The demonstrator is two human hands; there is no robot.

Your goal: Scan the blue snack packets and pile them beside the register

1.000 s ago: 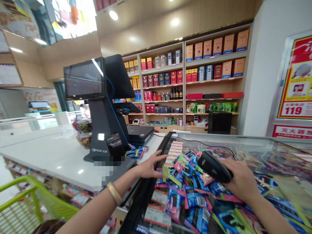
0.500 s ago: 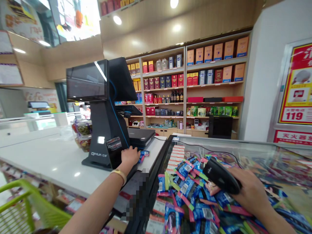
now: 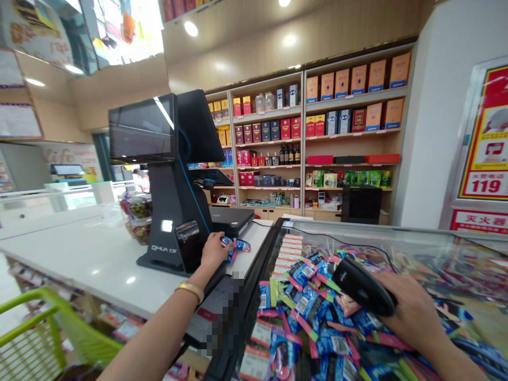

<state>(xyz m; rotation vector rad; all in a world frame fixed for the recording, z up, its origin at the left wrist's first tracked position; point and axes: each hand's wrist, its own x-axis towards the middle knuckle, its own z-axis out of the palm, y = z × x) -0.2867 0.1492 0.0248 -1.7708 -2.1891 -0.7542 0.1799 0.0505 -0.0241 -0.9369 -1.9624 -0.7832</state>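
The tall black point-of-sale terminal [image 3: 170, 185] with its two dark screens stands on the long white glossy counter [image 3: 79, 254], and everything else arranges itself around it. To the terminal's right runs a glass-topped display case [image 3: 397, 248] heaped with blue, pink and green foil snack packets [image 3: 313, 312]. Behind the terminal, against the far wall, wooden shelves [image 3: 317, 137] carry rows of red, blue and orange boxes. Below and left of the terminal, a lime-green wire shopping basket [image 3: 43, 328] juts into view.

Well to the terminal's right, over the packets, the right hand [image 3: 413, 315] is wrapped around a black handheld barcode scanner [image 3: 363, 286], a smooth, rounded, matte body with its broad head pointing left toward the terminal. Just at the terminal's right foot, the left hand [image 3: 213, 251], a gold bangle on its wrist, closes its fingers on small blue and pink snack packets [image 3: 234, 246] lying on the counter.
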